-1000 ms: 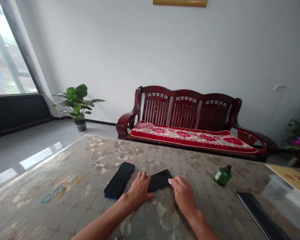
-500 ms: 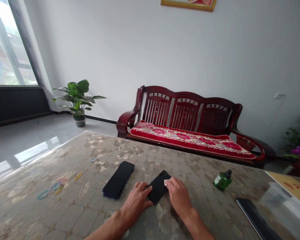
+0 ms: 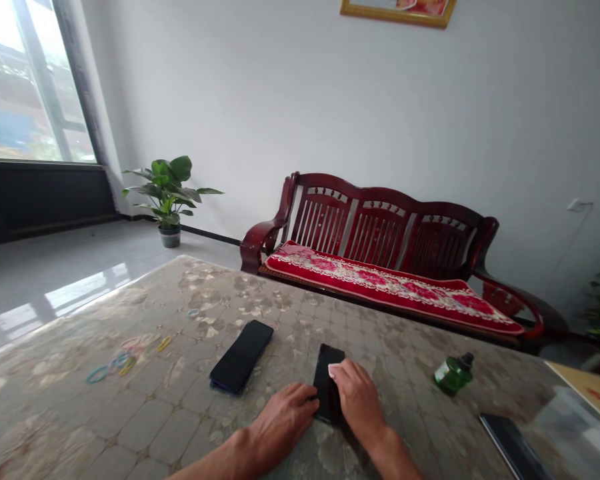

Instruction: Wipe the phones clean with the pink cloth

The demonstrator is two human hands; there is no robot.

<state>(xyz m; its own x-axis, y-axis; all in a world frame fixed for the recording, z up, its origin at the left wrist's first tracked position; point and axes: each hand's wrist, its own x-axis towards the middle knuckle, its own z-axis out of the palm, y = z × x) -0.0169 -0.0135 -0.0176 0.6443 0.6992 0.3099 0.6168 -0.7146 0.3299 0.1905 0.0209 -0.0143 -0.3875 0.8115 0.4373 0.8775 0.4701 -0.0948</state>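
A black phone (image 3: 324,377) lies on the patterned tablecloth (image 3: 180,407) between my hands, its long side pointing away from me. My left hand (image 3: 287,417) rests at the phone's left edge, its fingertips pressed against it. My right hand (image 3: 357,393) pinches a small white pad (image 3: 334,370) and holds it on the phone's upper right part. Left of them lies a stack of dark phones (image 3: 241,357). A green bottle (image 3: 453,375) with a black top stands to the right.
Coloured rubber bands (image 3: 123,362) lie at the left. Another phone (image 3: 515,445) and a yellow printed sheet (image 3: 587,387) are at the right. Beyond the table stand a red wooden bench (image 3: 380,227) and a potted plant (image 3: 170,237).
The phone between my hands has turned more upright in the view. My left hand has shifted right along with it. The whole view has also shifted slightly.
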